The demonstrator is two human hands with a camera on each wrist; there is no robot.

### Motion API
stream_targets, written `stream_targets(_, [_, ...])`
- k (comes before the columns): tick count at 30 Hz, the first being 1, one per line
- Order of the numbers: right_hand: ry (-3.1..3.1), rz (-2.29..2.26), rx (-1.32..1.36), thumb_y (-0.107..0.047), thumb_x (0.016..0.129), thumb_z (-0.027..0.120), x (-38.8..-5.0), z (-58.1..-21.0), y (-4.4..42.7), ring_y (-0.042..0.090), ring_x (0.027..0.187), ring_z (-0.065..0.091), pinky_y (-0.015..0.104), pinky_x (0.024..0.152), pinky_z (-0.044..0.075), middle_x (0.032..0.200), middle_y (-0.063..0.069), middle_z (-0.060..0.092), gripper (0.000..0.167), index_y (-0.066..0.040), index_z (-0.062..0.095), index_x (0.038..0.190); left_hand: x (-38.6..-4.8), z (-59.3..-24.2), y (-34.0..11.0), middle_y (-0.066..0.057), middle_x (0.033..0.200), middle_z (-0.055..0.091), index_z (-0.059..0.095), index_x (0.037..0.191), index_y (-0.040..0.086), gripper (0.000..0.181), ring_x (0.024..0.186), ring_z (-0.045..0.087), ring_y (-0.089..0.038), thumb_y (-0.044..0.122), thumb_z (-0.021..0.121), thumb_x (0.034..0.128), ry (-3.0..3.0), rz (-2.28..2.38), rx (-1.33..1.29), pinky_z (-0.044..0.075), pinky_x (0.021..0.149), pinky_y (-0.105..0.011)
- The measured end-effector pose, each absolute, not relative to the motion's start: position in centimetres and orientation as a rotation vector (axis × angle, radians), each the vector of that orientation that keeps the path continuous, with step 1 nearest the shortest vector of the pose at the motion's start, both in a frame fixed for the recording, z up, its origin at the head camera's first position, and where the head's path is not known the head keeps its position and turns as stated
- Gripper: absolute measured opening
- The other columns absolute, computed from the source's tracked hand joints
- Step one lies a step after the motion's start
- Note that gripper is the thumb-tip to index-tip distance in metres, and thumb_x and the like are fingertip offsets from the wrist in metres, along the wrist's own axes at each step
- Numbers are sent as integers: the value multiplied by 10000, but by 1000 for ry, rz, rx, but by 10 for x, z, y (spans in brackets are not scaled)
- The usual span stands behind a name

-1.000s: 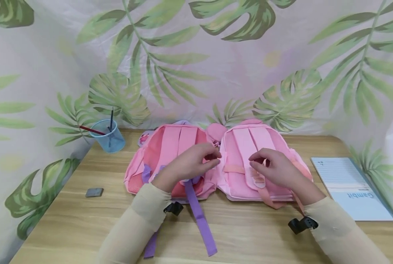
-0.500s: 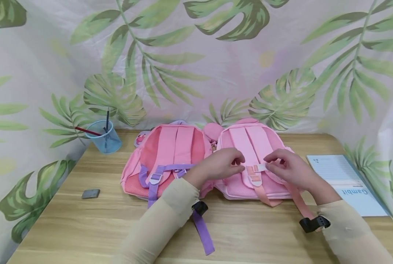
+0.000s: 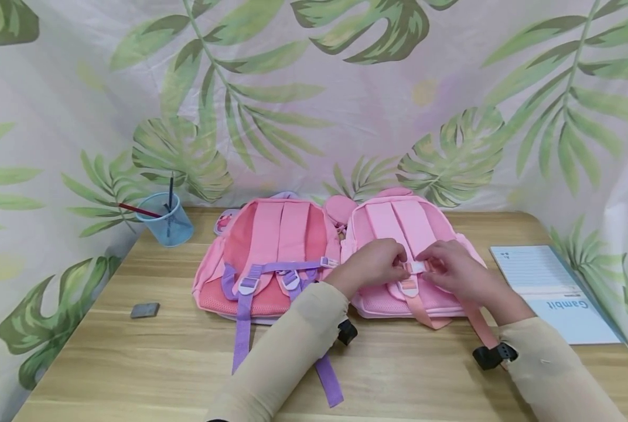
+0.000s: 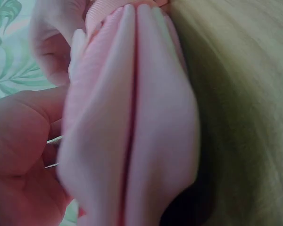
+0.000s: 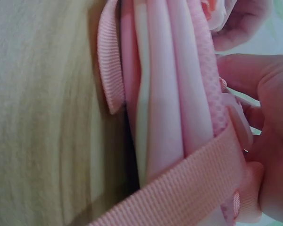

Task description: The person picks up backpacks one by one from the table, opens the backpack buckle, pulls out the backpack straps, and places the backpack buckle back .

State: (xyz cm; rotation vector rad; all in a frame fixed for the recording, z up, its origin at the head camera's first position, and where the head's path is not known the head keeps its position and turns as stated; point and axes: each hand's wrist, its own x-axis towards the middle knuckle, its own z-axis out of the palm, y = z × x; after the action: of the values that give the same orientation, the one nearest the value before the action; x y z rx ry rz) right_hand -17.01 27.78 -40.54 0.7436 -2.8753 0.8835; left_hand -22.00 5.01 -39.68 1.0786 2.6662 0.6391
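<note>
Over the right-hand pink backpack [image 3: 398, 217], lying with its straps up, both hands meet at a white buckle [image 3: 416, 267] on the peach chest strap. My left hand [image 3: 372, 262] pinches the buckle's left end, my right hand [image 3: 457, 271] its right end. In the left wrist view my left hand [image 4: 23, 150] lies beside the bag's pale pink side [image 4: 165, 113], which hides part of its fingers. Curled fingers of my right hand [image 5: 273, 108] show at the bag's edge in the right wrist view, behind a wide peach strap [image 5: 188, 183].
A second pink backpack [image 3: 279, 234] with purple straps [image 3: 244, 328] lies close on the left. Behind it at the left stands a blue mesh cup [image 3: 176, 230] with pencils. A grey eraser [image 3: 144, 310] lies at the left, a notebook [image 3: 556, 293] at the right of the table [image 3: 398, 375].
Both hands have moved right from between the bags, the left one further, and have come together at the white buckle. The purple chest strap on the left bag has come into view.
</note>
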Motion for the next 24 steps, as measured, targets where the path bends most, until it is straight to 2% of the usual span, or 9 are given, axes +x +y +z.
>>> stream_targets(7, [-2806, 760, 775, 10, 916, 794, -171, -411, 273, 213, 976, 532, 385, 877, 440, 1005, 28, 692, 209, -58, 757, 1110, -223, -406, 55, 30, 902, 659, 788, 1084, 117, 195, 828, 572, -89, 277, 819, 977, 2690, 650, 1082, 470, 782, -207])
stream_targets(13, [-2817, 630, 776, -3, 946, 761, -171, -416, 270, 261, 1005, 567, 460, 907, 466, 1047, 74, 712, 162, -42, 746, 1102, -224, -410, 56, 17, 922, 674, 800, 1079, 114, 187, 839, 576, -98, 276, 810, 987, 2706, 631, 1113, 466, 795, -208])
stream_targets(24, [-2807, 515, 770, 6, 962, 703, -170, -422, 266, 291, 1008, 557, 475, 906, 482, 1033, 104, 670, 133, 0, 702, 1095, -225, -409, 56, 10, 948, 679, 794, 1078, 116, 193, 854, 580, -103, 292, 794, 999, 2695, 600, 1113, 480, 809, -220])
